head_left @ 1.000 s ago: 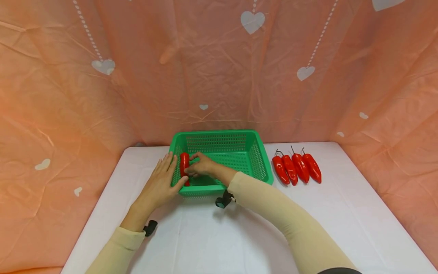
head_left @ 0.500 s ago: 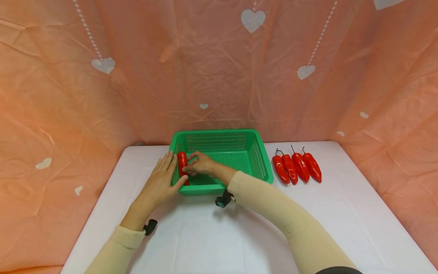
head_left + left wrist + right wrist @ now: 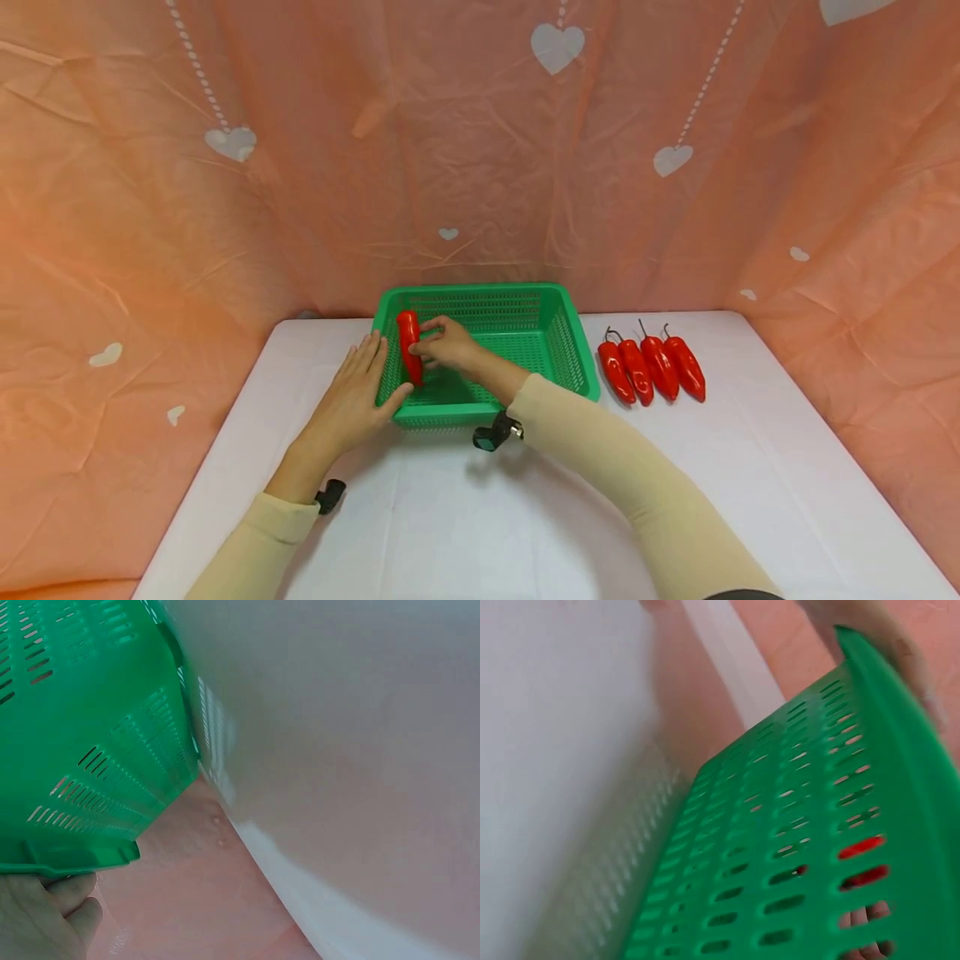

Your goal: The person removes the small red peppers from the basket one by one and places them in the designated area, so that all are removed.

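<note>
My right hand pinches a glossy red chili pepper between thumb and fingers, inside the left part of a green plastic basket. The pepper stands nearly upright in the head view, lifted toward the far side. At the basket's near left corner rests my left hand, its fingers straight along the rim and the thumb over the front edge. The left wrist view shows that hand against the rim. Through the slots in the right wrist view, a bit of red pepper shows; most of the right hand is hidden there.
Several red chili peppers with dark stems lie side by side on the white table, right of the basket. Behind it hangs an orange curtain with white hearts. A small black camera is strapped to the right wrist.
My right hand first shifts the chili pepper slightly left, then raises it and moves it away from me and a little right. The left hand stays on the basket's corner.
</note>
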{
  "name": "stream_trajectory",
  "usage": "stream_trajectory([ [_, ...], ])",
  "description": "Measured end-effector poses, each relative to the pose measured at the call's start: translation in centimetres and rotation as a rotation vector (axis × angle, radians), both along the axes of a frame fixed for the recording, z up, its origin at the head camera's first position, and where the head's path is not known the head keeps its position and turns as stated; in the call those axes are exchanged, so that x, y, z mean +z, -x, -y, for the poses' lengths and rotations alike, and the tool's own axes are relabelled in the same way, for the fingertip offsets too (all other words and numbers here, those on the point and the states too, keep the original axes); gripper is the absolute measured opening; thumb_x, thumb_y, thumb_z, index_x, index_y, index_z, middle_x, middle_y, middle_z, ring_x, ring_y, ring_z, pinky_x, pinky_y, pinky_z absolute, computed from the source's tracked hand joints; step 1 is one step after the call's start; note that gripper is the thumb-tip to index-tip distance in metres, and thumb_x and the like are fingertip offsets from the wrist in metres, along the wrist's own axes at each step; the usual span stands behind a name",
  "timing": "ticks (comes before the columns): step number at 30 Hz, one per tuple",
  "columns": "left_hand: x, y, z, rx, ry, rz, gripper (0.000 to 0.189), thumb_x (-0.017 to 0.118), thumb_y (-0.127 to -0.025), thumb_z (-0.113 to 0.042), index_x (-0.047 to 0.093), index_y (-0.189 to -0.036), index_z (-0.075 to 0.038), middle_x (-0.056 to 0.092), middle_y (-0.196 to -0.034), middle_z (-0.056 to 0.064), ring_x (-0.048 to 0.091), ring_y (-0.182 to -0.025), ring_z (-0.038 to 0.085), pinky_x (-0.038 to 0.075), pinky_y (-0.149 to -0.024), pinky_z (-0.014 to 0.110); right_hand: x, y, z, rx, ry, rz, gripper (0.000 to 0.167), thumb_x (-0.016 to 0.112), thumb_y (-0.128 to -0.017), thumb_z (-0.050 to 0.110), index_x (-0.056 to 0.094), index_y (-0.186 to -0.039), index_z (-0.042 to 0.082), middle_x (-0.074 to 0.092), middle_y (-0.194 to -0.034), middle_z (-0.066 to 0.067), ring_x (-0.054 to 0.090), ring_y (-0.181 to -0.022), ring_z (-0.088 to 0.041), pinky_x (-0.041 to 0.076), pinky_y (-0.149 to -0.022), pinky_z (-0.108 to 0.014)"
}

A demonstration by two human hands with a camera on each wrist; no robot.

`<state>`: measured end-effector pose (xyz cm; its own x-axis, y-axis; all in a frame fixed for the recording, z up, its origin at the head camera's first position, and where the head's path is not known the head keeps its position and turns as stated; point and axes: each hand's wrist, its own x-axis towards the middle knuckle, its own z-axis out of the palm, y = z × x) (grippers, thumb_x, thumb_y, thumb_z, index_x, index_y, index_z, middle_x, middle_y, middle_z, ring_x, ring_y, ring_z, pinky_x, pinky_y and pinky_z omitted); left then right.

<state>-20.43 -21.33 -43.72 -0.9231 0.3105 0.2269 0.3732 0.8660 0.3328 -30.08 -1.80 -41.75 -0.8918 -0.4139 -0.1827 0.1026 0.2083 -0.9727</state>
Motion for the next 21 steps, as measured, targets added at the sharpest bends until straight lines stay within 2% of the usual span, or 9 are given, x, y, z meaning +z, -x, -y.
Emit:
stream_trajectory([
  [4,-0.1,0.1,0.0,-0.002,0.007,0.003,0.089,0.053,-0.111,-0.05,0.02,-0.165,0.012,0.015,-0.176,0.029,0.013,-0.164,0.046,0.009,-0.134,0.058,0.6,-0.2,-0.6,-0.023,0.027,-0.002,0.052,0.074,-0.101,0.007,0.049,-0.145,-0.002,0.068,-0.131,-0.027,0.072,-0.112,-0.04,0.059,-0.103,-0.055],
  [9,-0.1,0.1,0.0,-0.002,0.007,0.01,0.091,0.053,-0.11,-0.052,0.019,-0.166,0.012,0.014,-0.176,0.028,0.012,-0.164,0.045,0.009,-0.134,0.057,1.2,-0.3,-1.8,-0.038,0.057,-0.007,0.052,0.073,-0.101,0.005,0.049,-0.147,-0.002,0.067,-0.133,-0.028,0.072,-0.115,-0.041,0.059,-0.104,-0.054],
  [15,-0.1,0.1,-0.1,0.002,0.006,0.014,0.092,0.054,-0.11,-0.052,0.018,-0.166,0.011,0.014,-0.176,0.028,0.012,-0.164,0.045,0.009,-0.134,0.057,1.8,-0.1,-3.8,-0.062,0.113,0.008,0.05,0.073,-0.102,0.005,0.05,-0.146,0.0,0.068,-0.13,-0.025,0.073,-0.106,-0.032,0.054,-0.109,-0.06],
  [21,-0.1,0.0,-0.1,0.008,0.012,0.014,0.092,0.053,-0.11,-0.052,0.018,-0.166,0.011,0.013,-0.176,0.027,0.011,-0.164,0.045,0.009,-0.134,0.057,2.7,0.0,-5.8,-0.077,0.173,-0.011,0.049,0.07,-0.102,0.002,0.049,-0.146,-0.002,0.068,-0.131,-0.028,0.072,-0.103,-0.028,0.054,-0.109,-0.061],
])
